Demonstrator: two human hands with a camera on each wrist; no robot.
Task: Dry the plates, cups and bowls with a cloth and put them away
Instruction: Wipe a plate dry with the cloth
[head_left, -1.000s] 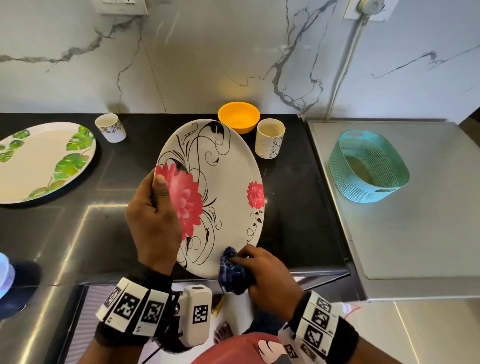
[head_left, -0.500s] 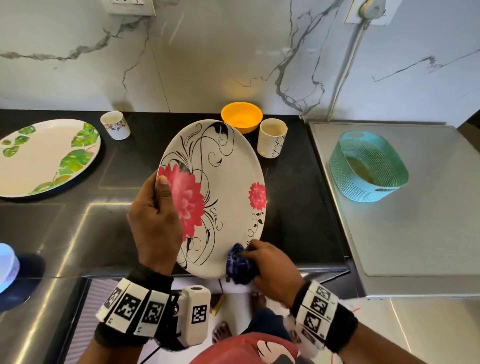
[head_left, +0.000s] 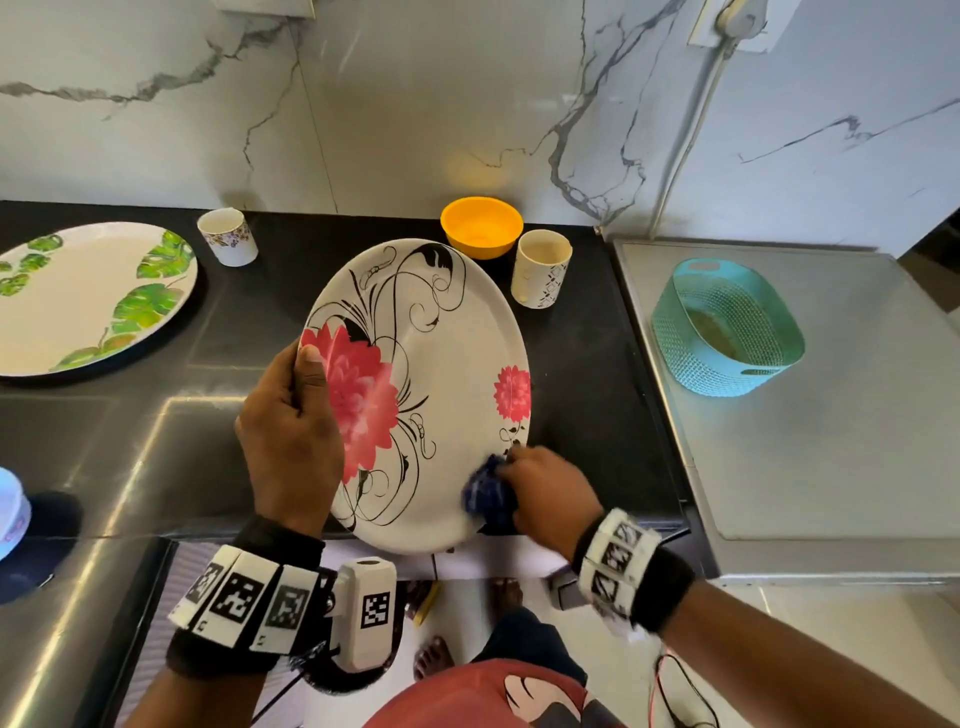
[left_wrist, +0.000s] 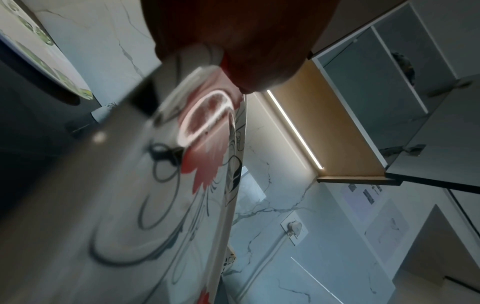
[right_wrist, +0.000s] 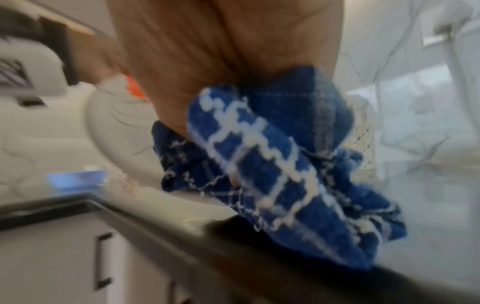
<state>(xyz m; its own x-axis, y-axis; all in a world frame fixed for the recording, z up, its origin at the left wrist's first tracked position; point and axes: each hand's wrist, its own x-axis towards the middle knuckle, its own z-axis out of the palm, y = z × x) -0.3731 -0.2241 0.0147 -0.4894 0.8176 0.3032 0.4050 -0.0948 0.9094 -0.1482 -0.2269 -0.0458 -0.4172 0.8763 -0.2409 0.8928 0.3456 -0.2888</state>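
Observation:
A white oval plate (head_left: 447, 364) with red flowers and black swirls is held tilted above the black counter. My left hand (head_left: 291, 431) grips its left rim, thumb on the big red flower; the left wrist view shows the plate (left_wrist: 166, 205) edge-on under the palm. My right hand (head_left: 540, 488) holds a bunched blue checked cloth (head_left: 488, 493) against the plate's lower right face. In the right wrist view the cloth (right_wrist: 272, 164) fills the middle, blurred, with the plate's rim (right_wrist: 124, 156) behind it.
On the counter (head_left: 156, 457) stand a leaf-print plate (head_left: 78, 296) at left, a small floral cup (head_left: 228, 244), an orange bowl (head_left: 482, 226) and a patterned cup (head_left: 541, 275) by the wall. A teal mesh basket (head_left: 727, 332) sits on the steel surface at right.
My right hand has moved the cloth rightward and slightly up along the plate's lower edge. The left hand keeps the same grip on the rim.

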